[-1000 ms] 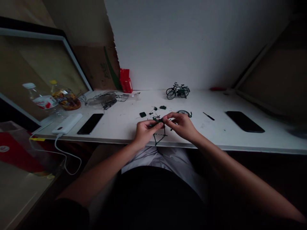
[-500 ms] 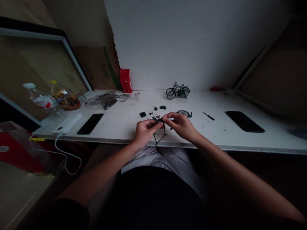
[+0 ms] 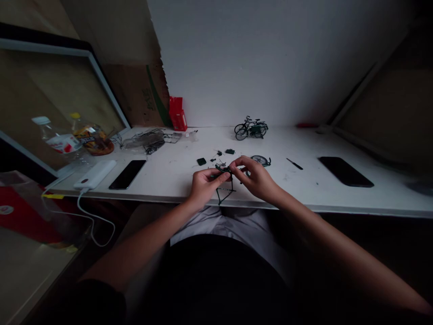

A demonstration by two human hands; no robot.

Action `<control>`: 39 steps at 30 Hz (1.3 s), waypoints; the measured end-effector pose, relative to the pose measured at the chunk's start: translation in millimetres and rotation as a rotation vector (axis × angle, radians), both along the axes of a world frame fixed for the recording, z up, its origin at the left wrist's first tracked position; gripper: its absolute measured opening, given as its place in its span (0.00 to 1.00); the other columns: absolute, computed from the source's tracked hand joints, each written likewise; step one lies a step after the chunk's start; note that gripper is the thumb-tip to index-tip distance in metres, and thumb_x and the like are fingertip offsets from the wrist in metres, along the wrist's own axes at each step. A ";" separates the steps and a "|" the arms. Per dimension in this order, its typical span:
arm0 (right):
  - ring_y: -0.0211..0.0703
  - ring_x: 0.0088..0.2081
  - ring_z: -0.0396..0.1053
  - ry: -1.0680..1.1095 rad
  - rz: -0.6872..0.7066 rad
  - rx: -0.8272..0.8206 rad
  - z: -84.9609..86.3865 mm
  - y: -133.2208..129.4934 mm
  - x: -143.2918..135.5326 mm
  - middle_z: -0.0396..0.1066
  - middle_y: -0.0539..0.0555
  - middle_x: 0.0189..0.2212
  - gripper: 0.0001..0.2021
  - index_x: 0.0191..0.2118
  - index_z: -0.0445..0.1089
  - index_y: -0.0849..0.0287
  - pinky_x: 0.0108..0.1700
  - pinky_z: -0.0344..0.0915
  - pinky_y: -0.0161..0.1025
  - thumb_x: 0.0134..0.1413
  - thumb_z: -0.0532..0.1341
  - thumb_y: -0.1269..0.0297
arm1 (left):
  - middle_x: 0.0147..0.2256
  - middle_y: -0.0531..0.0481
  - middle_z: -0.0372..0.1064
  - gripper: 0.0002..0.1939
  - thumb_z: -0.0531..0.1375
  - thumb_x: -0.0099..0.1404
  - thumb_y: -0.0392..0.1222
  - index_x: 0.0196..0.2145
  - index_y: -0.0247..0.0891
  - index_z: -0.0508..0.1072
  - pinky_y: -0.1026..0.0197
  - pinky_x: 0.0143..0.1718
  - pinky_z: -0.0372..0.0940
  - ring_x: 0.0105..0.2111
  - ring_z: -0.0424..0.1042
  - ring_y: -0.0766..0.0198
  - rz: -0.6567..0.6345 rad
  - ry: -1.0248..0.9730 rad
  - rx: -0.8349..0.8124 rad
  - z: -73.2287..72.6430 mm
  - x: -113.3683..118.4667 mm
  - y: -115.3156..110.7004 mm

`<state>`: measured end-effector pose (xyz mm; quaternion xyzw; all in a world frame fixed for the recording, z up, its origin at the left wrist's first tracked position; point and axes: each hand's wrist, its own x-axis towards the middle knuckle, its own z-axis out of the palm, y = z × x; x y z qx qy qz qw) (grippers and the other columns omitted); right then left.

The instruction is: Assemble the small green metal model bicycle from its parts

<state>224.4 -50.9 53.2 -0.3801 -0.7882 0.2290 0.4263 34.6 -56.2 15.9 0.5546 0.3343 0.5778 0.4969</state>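
My left hand (image 3: 206, 183) pinches a dark green model bicycle frame (image 3: 226, 191) above the table's front edge. Its thin tubes hang down below my fingers. My right hand (image 3: 253, 175) is closed at the top right end of the frame, thumb and forefinger pressed together; whether a small part sits between those fingertips is too small to tell. Just beyond my hands lie small dark pieces (image 3: 219, 153), a dark green block (image 3: 201, 161) and another dark block (image 3: 230, 151). A spoked model wheel (image 3: 260, 160) with a curved dark piece lies behind my right hand.
Assembled model bicycles (image 3: 251, 128) stand near the wall. To the right lie a small screwdriver-like tool (image 3: 294, 164) and a black phone-shaped object (image 3: 345, 171). On the left are a phone (image 3: 127, 174), a white power bank (image 3: 95, 174), bottles (image 3: 64, 142), a red box (image 3: 177, 113) and bagged parts (image 3: 145, 141).
My right hand has shifted very slightly, its fingers lifting a little at the frame's top end. The left hand and the frame stay almost still.
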 end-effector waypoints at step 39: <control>0.46 0.39 0.76 0.102 -0.024 -0.282 2.4 7.0 2.9 0.82 0.56 0.38 0.15 0.38 0.82 0.57 0.44 0.71 0.44 0.61 0.67 0.50 | 0.39 0.42 0.83 0.14 0.73 0.60 0.49 0.37 0.37 0.85 0.51 0.48 0.75 0.40 0.82 0.55 0.013 0.028 -0.006 -6.1 0.3 -0.3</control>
